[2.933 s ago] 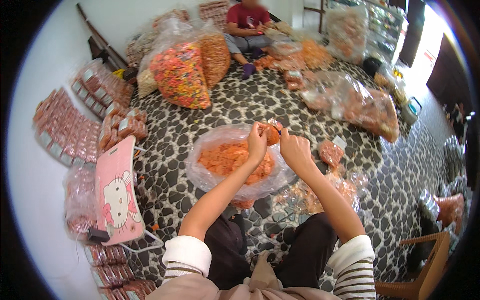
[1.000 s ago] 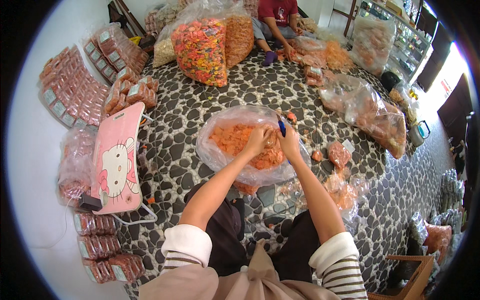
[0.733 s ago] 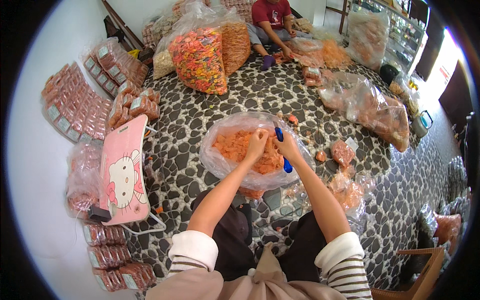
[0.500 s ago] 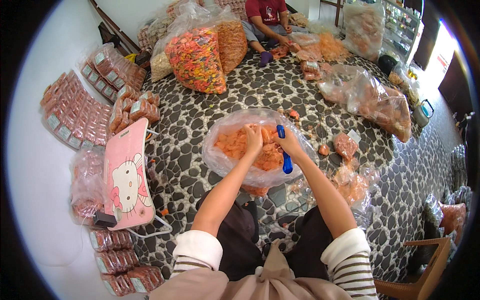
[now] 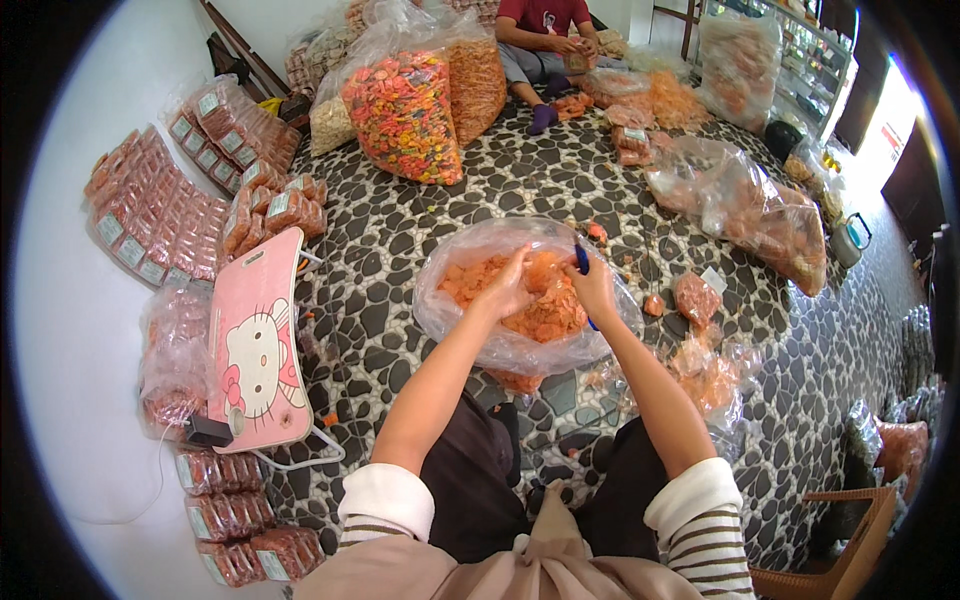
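Observation:
Orange, thin, chip-like pieces [image 5: 470,280] fill a large clear plastic bag [image 5: 440,325] that stands wide-mouthed on the floor before me. Both my hands are over its mouth. My left hand [image 5: 508,290] has its fingers bent against one side of an orange bundle [image 5: 545,270], which looks wrapped in clear plastic. At the bundle's other side, my right hand [image 5: 596,288] is closed round a blue utility knife [image 5: 582,259]; its thin dark tip points away from me and the handle's end shows below the palm.
A pink folding table [image 5: 262,350] leans at left, beside stacked packs [image 5: 155,215]. Big filled bags [image 5: 405,115] stand at the back, near a seated person [image 5: 545,40] holding a pack. A bulky clear bag [image 5: 745,210] lies at right, plastic scraps [image 5: 705,375] nearer.
My left hand has opened somewhat and turned beside the orange bundle. The right hand has shifted slightly right and turned the blue utility knife. The seated person has raised a pack.

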Motion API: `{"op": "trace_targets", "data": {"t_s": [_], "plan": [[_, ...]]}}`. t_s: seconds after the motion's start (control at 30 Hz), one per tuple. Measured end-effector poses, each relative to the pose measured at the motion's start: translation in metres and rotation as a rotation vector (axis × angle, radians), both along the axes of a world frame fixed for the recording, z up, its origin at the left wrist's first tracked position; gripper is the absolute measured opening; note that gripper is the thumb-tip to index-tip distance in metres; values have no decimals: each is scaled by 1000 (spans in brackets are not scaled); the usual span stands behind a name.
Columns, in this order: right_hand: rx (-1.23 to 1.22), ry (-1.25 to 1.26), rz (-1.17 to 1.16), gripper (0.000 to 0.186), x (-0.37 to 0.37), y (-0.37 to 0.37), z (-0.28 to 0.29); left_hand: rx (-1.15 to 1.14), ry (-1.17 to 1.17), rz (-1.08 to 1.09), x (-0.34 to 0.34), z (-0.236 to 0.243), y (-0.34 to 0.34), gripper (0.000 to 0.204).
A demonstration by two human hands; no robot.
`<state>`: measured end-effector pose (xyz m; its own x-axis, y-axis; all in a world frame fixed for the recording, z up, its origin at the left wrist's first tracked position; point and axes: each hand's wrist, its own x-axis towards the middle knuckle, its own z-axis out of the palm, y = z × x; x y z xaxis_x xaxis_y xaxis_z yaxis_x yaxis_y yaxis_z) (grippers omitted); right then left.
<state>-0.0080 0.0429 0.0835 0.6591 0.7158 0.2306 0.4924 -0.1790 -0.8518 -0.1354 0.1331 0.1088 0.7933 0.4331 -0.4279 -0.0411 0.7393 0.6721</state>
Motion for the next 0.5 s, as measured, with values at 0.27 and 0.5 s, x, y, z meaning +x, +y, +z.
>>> {"op": "trace_targets", "data": {"t_s": [0.27,0.5], "plan": [[-98,706,2,11,11,1,-18,569,232,-7,0,-36,13,45],[-89,927,97,10,16,0,-15,642,260,80,0,-39,17,37]]}}
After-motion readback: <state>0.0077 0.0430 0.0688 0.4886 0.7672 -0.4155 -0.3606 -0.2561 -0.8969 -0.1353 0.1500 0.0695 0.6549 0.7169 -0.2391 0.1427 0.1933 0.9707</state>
